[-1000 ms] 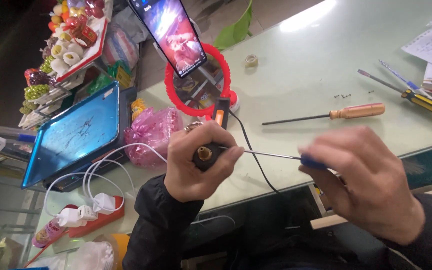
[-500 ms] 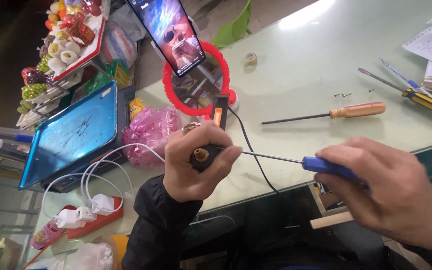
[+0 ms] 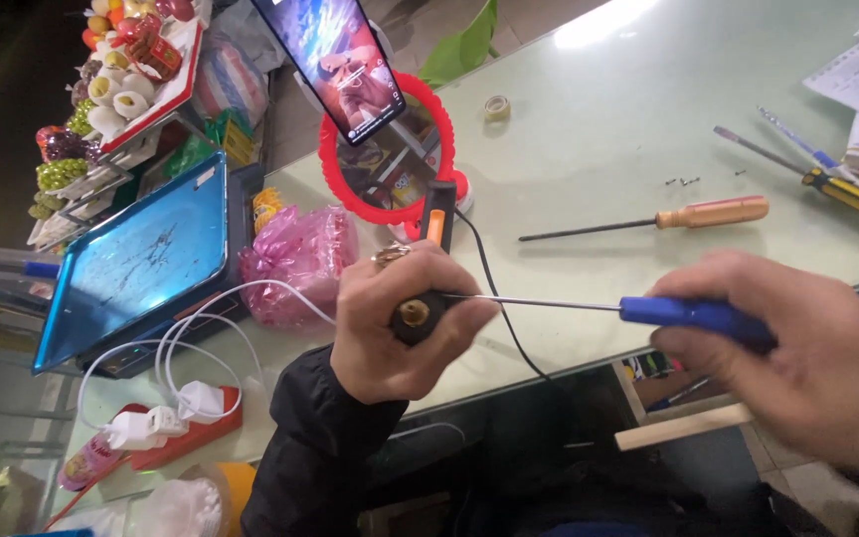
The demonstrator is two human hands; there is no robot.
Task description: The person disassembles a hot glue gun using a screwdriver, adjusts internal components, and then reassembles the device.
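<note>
My left hand [image 3: 390,323] is closed around a small black round part with a brass centre [image 3: 414,316], held above the near edge of the pale green glass table [image 3: 599,119]. My right hand [image 3: 807,358] grips a blue-handled screwdriver [image 3: 688,312]. Its thin metal shaft runs left, and the tip meets the black part inside my left fingers. A black cable [image 3: 494,298] trails from the part toward the table edge.
A wooden-handled screwdriver [image 3: 708,212], a yellow-and-black one [image 3: 847,194] and tiny screws [image 3: 683,181] lie at the right. A phone [image 3: 340,60] leans on a red ring stand [image 3: 345,194]. At the left are a blue tablet [image 3: 136,254], a pink bag [image 3: 300,259], white chargers [image 3: 166,423].
My right hand has slid right along the screwdriver, so more of the blue handle and shaft shows. The left hand stays closed on the black part.
</note>
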